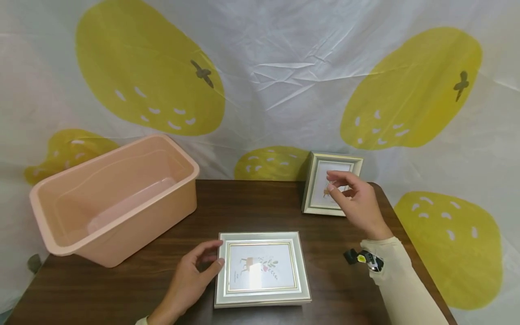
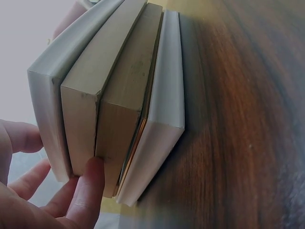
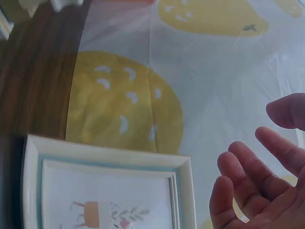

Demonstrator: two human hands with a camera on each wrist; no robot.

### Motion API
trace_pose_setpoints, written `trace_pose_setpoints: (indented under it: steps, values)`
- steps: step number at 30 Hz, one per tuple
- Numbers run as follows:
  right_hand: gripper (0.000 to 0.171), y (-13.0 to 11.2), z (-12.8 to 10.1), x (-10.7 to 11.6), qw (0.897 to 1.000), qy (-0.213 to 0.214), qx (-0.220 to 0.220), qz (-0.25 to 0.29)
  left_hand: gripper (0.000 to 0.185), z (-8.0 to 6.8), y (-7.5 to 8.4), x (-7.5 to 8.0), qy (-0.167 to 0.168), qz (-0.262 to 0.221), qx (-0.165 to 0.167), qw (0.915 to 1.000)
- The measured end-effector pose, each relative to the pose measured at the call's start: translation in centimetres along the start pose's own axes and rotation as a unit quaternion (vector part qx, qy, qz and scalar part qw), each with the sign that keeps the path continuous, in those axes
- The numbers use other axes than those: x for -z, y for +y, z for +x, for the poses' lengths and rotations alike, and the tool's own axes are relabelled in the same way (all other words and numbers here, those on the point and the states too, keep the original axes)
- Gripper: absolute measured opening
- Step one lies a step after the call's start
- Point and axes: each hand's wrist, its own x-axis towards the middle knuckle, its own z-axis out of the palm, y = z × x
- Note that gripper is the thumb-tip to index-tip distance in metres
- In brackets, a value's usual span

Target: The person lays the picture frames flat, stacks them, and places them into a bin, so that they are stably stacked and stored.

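— Picture frames, two of them. Where does each one sit?

— Going from the left: a pink tub stands on the left part of the dark worktop. Next comes the left hand, resting at the left edge of the flat frame, which lies face up near the front middle of the worktop. The thumb touches that edge and the fingers curl loosely against it; in the left wrist view the fingertips press on the frame's side.

— And the second frame?

— The standing frame is propped upright at the back right of the worktop, leaning toward the lemon-print cloth behind it. The right hand hovers just in front of it, fingers spread and gently bent, holding nothing. Whether a fingertip touches the frame cannot be told. The right wrist view shows the open fingers apart from the frame's corner.
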Motion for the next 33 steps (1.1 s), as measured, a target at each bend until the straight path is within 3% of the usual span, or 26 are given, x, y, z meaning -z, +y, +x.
trace_pose_setpoints:
  steps: [10,17,27,33]
  values:
    - [0.036,2.5,3.1,1.9,0.998,0.027,-0.008,-0.057,0.037,0.2,0.0,-0.2,0.003,-0.003,-0.004,1.0000]
    - [0.037,4.6,4.9,3.2,0.996,0.010,0.005,-0.093,0.038,0.3,-0.1,-0.1,0.005,-0.005,-0.005,1.0000]
    - [0.039,7.5,6.3,3.7,0.995,-0.011,0.001,-0.098,0.037,0.4,0.0,-0.1,0.002,-0.006,0.001,1.0000]
    - [0.040,9.1,6.4,3.8,0.996,-0.026,-0.032,-0.077,0.037,0.4,0.0,0.0,0.000,-0.009,0.003,1.0000]
